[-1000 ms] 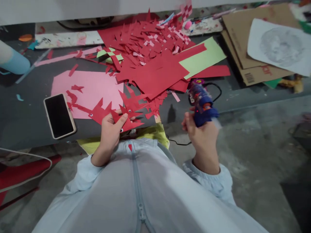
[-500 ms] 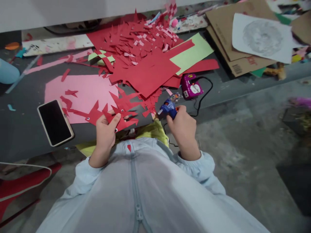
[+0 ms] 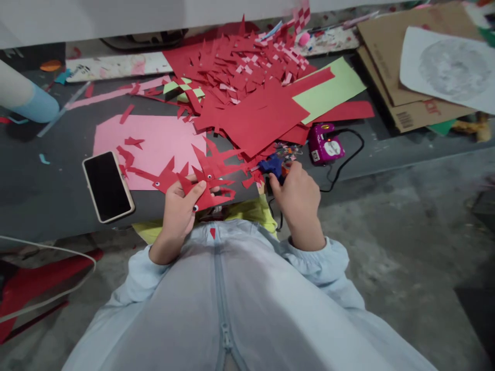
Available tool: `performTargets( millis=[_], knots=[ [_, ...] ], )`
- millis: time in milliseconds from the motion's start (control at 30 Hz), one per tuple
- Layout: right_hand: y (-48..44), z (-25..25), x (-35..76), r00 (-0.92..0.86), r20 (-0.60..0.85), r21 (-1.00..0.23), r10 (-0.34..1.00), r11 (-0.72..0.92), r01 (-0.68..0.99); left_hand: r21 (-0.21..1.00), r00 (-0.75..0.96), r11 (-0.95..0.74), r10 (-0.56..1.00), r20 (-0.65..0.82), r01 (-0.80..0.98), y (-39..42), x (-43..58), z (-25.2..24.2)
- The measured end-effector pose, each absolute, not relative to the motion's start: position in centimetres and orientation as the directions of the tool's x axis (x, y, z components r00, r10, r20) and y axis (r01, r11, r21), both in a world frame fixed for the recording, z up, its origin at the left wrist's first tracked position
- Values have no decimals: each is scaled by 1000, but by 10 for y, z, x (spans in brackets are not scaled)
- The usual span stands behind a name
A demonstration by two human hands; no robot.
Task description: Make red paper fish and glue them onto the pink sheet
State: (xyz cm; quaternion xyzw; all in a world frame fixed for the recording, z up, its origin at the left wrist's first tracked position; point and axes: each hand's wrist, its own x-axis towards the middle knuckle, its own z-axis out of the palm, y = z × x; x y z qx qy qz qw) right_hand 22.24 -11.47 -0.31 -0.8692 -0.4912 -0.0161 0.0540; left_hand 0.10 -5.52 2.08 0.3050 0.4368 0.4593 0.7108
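Glue gun point(image 3: 271, 165), gripped by the right hand point(image 3: 297, 196), is now nearer the red cutouts point(image 3: 209, 198), at their 3 o'clock; the left hand point(image 3: 179, 206) pinches them, phone point(image 3: 108, 186) at its 9 o'clock

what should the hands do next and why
Probably bring the blue glue gun a little left, toward the red paper cut-outs: the right hand grips it with the nozzle pointing that way, and the left hand has the cut-outs pinched under its thumb.
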Motion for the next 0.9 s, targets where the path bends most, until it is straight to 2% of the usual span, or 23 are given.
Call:
performTargets(
  millis=[100,233,367,467,567,700,800,900],
  knots=[
    [-116,7,223,498,143,-114,856,-485,867,843,225,410,910,-349,-349,-55,1,22],
    [-113,29,217,422,245,-263,873,-359,896,852,237,397,913,-331,-341,-54,3,24],
    [-107,45,202,264,346,-423,901,-101,900,851,232,384,919,-318,-358,-53,5,27],
    [-101,47,190,141,444,-487,885,106,867,840,208,379,924,-321,-389,-53,6,30],
    [-95,43,185,7,557,-424,830,277,862,832,185,384,923,-337,-401,-53,6,32],
    [-88,38,189,-140,664,-218,734,370,903,827,218,400,915,-338,-396,-55,4,36],
    [-86,38,195,-216,670,-180,710,438,881,815,269,413,907,-325,-406,-57,3,39],
    [-82,38,198,-262,604,-171,753,444,880,811,300,434,894,-333,-393,-60,4,42]
  ],
)
